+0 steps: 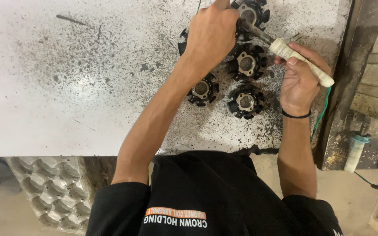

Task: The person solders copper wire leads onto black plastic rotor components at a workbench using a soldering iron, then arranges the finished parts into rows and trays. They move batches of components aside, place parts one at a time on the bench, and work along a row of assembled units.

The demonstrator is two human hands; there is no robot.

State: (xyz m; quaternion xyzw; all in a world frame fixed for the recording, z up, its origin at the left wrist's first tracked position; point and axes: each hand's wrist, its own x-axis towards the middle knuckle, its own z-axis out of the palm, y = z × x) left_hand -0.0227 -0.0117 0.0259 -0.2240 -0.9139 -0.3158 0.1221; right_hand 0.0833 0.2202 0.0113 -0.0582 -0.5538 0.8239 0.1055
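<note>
At the lower left of the frame, a grey moulded tray [51, 192] sits below the edge of the white, speckled tabletop [66, 87]. Toward the upper centre, the left hand [211, 32] is clenched over something at the top edge; what its fingers grip is hidden. Just below and right lie black stators [246, 101], close together on the tabletop. At the upper right, the right hand [300, 81] grasps the pale handle of a soldering iron [285, 50], its dark shaft angled toward the top stator [251, 15]. A white tube [355, 153] stands at the right edge.
</note>
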